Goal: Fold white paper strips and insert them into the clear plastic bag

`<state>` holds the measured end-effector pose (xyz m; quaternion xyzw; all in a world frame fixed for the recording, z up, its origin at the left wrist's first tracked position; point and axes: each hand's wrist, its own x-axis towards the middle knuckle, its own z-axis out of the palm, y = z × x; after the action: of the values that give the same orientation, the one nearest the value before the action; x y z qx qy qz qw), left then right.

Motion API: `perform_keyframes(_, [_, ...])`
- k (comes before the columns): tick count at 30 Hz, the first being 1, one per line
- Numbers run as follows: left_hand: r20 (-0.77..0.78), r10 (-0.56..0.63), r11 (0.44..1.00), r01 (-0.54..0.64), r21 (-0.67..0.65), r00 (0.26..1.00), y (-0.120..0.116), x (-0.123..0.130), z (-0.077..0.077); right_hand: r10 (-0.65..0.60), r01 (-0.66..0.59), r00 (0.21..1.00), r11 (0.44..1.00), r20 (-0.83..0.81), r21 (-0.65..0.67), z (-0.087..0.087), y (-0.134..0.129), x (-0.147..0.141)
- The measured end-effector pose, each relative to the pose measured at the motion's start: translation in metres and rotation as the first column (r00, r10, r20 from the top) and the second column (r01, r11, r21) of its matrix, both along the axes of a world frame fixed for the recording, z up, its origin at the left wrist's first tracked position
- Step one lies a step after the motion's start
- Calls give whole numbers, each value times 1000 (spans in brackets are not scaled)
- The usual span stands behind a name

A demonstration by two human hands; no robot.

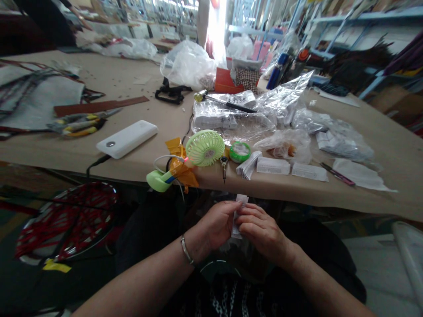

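Left hand and right hand are meeting in front of the counter, over the lap, both grasping one narrow paper slip. Largest of all, the brown-covered counter is carrying everything else, with clear plastic packs lying toward its middle, probably to leave the near strip for smaller things. At the left, a white power bank is lying flat, a dark cable hanging from it over the edge. Beside it, a green fan is leaning at the edge, its stem wrapped in orange tape, presumably to stop it slipping. Paper stacks, one fanned and two flat, are lying along the front, seemingly for easy reach. Just behind the fanned stack, a round green container is sitting, and a pointed tool is aiming its tip toward the worker. Smallest, the slip is standing roughly lengthwise between the hands, its top showing above the fingers, apparently being steadied from both sides. Both forearms are angling inward from the lower corners; the left palm is turning partly up with its thumb on the slip, while the right hand is curling its fingers over, knuckles upward.
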<state>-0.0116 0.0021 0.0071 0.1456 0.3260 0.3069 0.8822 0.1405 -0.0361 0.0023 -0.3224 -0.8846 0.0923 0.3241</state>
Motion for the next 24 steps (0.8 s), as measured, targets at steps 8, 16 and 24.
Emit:
perform_keyframes(8, [-68, 34, 999, -36, -19, 997, -1, 2, 0, 22, -22, 1000, 999, -9, -29, -2, -4, -2])
perform_keyframes(16, [-59, -194, 979, 198, 52, 979, -2, -6, 6, -462, 155, 783, 793, -416, -589, -14, 3, 17])
perform_keyframes(24, [-87, -291, 946, 300, 120, 953, -9, -4, 5, -418, -551, 678, 255, -605, -795, -22, 26, 12])
